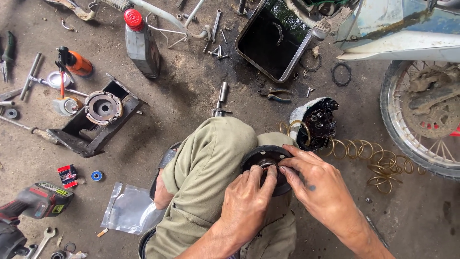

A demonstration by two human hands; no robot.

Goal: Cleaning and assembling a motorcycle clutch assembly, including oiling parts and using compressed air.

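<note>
Here, black round clutch drum point(262, 158) rests on knee in olive trousers point(206, 177), lower rim hidden behind fingers. Left hand point(247, 201) curled, thumb pressing drum's metal hub. Right hand point(318, 184) half-closed, fingertips gripping drum rim. Coiled brass-coloured spring point(378, 165) right of drum; oil tray point(273, 38) above it.

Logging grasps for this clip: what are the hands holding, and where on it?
Both hands, left and right, hold a black round drum-like part resting on the knee, fingertips meeting at its central hub.
</note>
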